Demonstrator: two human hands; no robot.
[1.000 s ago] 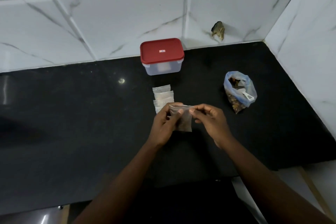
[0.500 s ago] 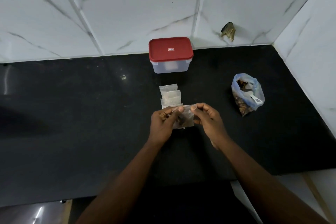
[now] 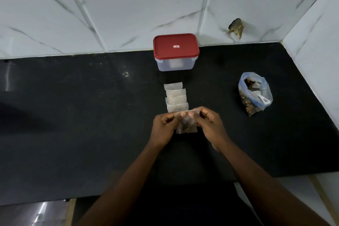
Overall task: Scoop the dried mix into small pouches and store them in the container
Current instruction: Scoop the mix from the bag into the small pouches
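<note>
Here, at the hands: the left hand (image 3: 164, 127) and right hand (image 3: 211, 126) meet just above the counter (image 3: 73, 124). The fingers (image 3: 182, 115) of both are curled in, thumbs and forefingers pinching the top edge of one small pouch (image 3: 187, 127).
Why held so: the pouch hangs below the fingers with brown mix in its lower half. I judge the mouth is being pressed closed, kept upright so nothing spills.
Just beyond the fingers: a row of pouches (image 3: 175, 97) lies overlapped like shingles, leading away toward the container, likely queued for storing. Their contents are too pale to tell.
Right of the fingers, well apart: the bag of dried mix (image 3: 254, 95) stands open, with a white scoop (image 3: 264, 100) left inside, presumably for the next fill.
Farthest beyond the fingers: the container (image 3: 165, 64) sits by the wall (image 3: 128, 14) with its red lid (image 3: 176, 47) on. Something pale shows inside.
</note>
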